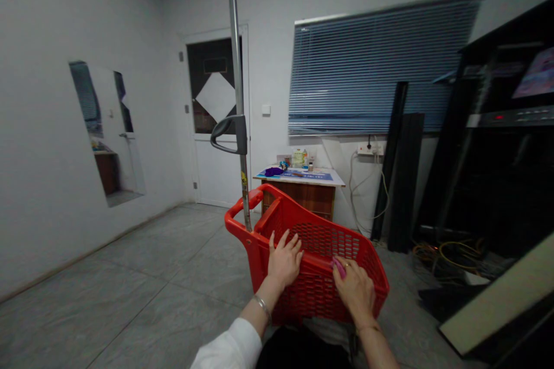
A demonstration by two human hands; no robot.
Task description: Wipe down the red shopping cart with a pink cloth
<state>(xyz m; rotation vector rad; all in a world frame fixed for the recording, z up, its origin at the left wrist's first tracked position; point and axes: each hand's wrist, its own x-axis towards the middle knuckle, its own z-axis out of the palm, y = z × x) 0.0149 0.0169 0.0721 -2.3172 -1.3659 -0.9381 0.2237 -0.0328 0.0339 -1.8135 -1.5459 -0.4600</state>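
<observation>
At six o'clock, low in the view, a red basket [314, 294] of plastic mesh is stood on the tiled floor just ahead of the person. Its near rim is covered by the left hand [284, 259], laid flat with fingers spread and gripping nothing. The right hand [355, 288] is set on the same rim toward four o'clock, its fingers curled around a small pink thing [339, 267]. Both hands being on one edge, the basket is judged to be steadied rather than lifted. From its far corner a metal pole [238, 86] is raised upright, a grey grip [229, 134] left free at mid-height — untouched. Toward twelve o'clock a wooden table [298, 180] is placed against the wall under closed blinds [376, 63]. Lettering on its blue mat and on the bottles is too small to be read, and no brand can be made out.
</observation>
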